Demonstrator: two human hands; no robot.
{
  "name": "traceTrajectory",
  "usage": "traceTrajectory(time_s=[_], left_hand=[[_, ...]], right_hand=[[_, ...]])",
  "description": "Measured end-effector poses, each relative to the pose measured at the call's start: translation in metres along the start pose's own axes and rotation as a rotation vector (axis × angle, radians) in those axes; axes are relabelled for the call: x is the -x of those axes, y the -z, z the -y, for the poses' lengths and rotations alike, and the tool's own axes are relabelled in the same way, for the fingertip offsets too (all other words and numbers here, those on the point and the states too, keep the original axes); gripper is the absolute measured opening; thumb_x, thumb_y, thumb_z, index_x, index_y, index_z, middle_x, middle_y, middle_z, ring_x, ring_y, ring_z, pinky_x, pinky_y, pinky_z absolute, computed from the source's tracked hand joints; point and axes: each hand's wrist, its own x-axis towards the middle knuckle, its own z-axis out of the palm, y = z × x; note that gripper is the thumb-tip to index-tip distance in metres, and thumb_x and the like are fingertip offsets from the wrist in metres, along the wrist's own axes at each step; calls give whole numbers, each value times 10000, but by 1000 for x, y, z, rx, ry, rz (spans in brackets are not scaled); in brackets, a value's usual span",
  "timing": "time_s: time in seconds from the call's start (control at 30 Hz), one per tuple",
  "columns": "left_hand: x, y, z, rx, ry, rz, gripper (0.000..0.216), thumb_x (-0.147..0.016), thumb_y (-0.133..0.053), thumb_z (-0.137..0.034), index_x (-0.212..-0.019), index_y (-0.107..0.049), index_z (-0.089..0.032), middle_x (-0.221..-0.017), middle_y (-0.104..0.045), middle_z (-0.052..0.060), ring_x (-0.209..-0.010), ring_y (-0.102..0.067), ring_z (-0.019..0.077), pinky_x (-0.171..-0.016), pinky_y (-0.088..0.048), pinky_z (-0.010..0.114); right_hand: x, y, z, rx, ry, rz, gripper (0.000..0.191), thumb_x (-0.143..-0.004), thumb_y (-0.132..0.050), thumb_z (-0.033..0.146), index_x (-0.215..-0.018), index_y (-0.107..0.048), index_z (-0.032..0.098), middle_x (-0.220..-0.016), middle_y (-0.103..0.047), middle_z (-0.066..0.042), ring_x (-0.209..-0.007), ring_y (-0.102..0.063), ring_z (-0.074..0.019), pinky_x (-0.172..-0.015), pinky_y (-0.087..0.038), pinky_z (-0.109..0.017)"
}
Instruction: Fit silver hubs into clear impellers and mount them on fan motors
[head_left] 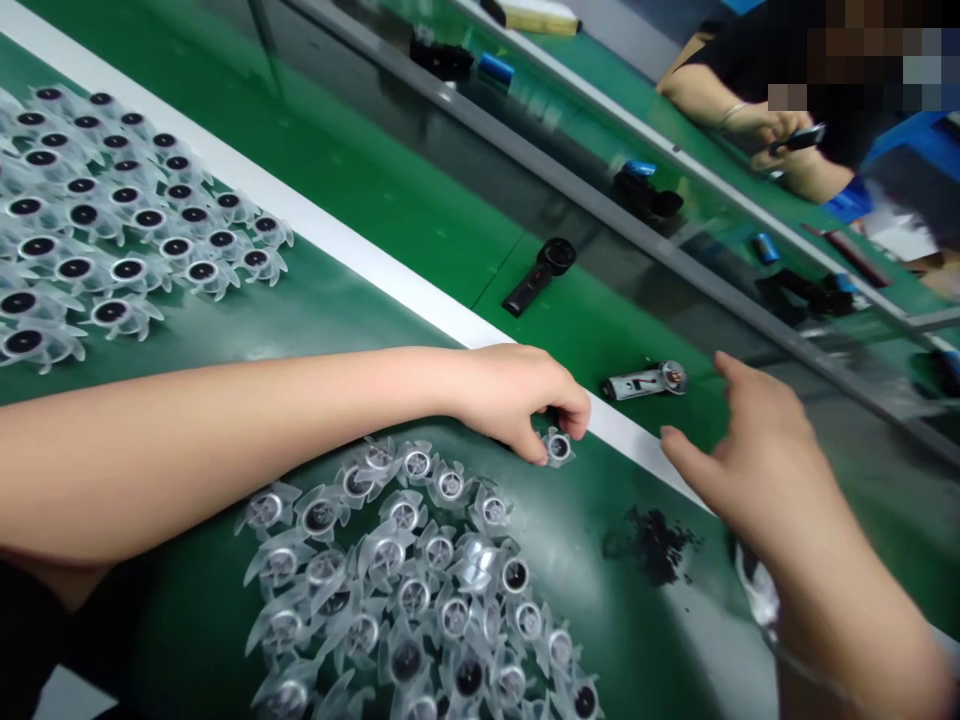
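Note:
My left hand (521, 395) reaches across the green table, thumb and fingers pinching a small clear fan blade (559, 447) with a ring-shaped hub. Over the right side, my right hand (769, 455) is raised with thumb and index finger spread apart and nothing between them. Nearest to it, on the green belt, lies an opened handheld fan body (643, 381) with its motor end towards that hand. Below my left forearm spreads a pile of loose clear fan blades (405, 560), mostly hub-opening up.
Black-hubbed fan blades (120, 210) stand in rows at the far left. Small black pieces (660, 545) lie on the table. A black handheld fan (536, 277) rests on the belt beyond a white edge strip (337, 250). Across metal rails sits a co-worker (750, 80) holding a dark part.

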Motion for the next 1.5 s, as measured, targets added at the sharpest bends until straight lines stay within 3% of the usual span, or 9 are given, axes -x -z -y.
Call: traceTrajectory(time_s=[0.1,0.2,0.27,0.37,0.47,0.63,0.8,1.0,1.5], left_hand=[[2,1,1,154,34,-55,344,-696,-766,-119,-1031,-728,-188,-1047,-746,36,-959,-667,184,-789,-475,271],[4,4,3,488,116,-107,391,-689,-745,-101,-1071,-700,-166,-949,-746,39,-868,-700,154,-753,-524,248],[3,10,2,581,131,-128,398,-730,-740,-137,-1122,-669,-139,-901,-740,47,-780,-706,132,-706,-545,237],[4,25,-8,708,128,-209,421,-758,-760,-184,-1163,-670,-115,-874,-731,57,-720,-684,113,-680,-551,234],[8,41,-30,814,96,-328,426,-749,-794,-202,-1162,-720,-128,-897,-733,56,-730,-668,108,-706,-560,246],[18,54,-73,599,-9,-473,362,-731,-824,-137,-1089,-789,-176,-1081,-692,53,-833,-685,111,-734,-599,221],[22,52,-98,249,-183,-503,358,-726,-853,-97,-1077,-800,-145,-1039,-711,71,-911,-700,130,-813,-612,210],[22,47,-102,-4,-266,-610,349,-705,-899,-206,-1036,-801,-156,-978,-743,60,-831,-702,124,-785,-609,199],[25,46,-105,-37,-138,-596,422,-687,-914,-220,-1049,-744,-82,-916,-717,49,-769,-694,117,-752,-599,189]], right_hand=[[-38,-14,-29,-80,-52,102,780,-888,-648,399,-1495,-420,-35,-1449,-505,-326,-1138,-661,-373,-810,-533,-407],[-58,-24,-35,-150,-11,116,518,-834,-717,338,-1290,-634,107,-1078,-728,-122,-789,-697,-177,-681,-543,-309],[-57,-22,-28,-184,12,79,378,-799,-734,311,-1132,-689,138,-856,-715,-37,-627,-627,-128,-594,-518,-277],[-37,-4,-7,-246,59,-31,332,-784,-717,321,-1078,-691,168,-890,-705,-46,-672,-633,-155,-585,-507,-282],[-6,22,20,-320,109,-176,341,-817,-710,356,-1123,-658,215,-1081,-676,-76,-918,-670,-214,-769,-556,-332],[36,51,67,-704,107,-245,515,-814,-772,285,-1296,-590,288,-1157,-676,-85,-953,-723,-224,-795,-632,-324],[54,59,89,-875,39,-295,428,-792,-808,260,-1189,-653,306,-1168,-700,-89,-943,-747,-265,-801,-674,-386],[60,56,88,-913,32,-345,503,-824,-795,250,-1300,-668,351,-1203,-704,-72,-931,-750,-272,-867,-668,-426],[58,44,87,-923,63,-411,554,-771,-850,194,-1287,-697,324,-1310,-659,-19,-1078,-676,-218,-972,-620,-306]])
